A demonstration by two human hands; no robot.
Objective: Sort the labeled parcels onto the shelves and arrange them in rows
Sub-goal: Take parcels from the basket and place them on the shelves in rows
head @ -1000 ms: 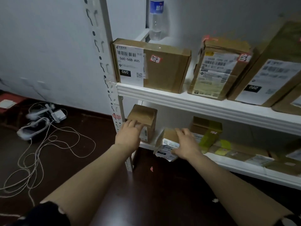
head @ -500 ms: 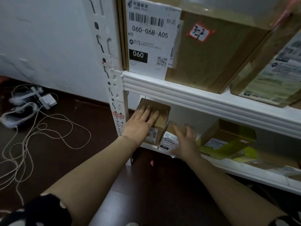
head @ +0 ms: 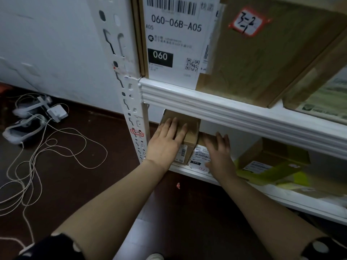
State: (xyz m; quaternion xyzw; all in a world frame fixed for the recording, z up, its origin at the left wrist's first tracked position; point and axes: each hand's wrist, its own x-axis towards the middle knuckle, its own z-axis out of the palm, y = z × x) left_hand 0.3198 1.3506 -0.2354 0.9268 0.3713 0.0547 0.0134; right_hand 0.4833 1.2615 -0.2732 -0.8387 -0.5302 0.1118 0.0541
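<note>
A small brown carton stands at the left end of the lower shelf, close to the white upright. My left hand lies flat on its front and top with straight fingers. Right beside it sits a lower parcel with a white 060 label. My right hand rests flat on that parcel's top, fingers spread and pointing into the shelf. The two parcels touch side by side.
A big flat box labelled 060-06B-A05 stands on the upper shelf. Yellow-green parcels lie further right on the lower shelf. The perforated white post is at my left. Headsets and white cables sprawl on the dark floor.
The view has come closer and lower. Both hands pushed the two small parcels deeper onto the lower shelf, and the right-hand parcel now sits against the left carton.
</note>
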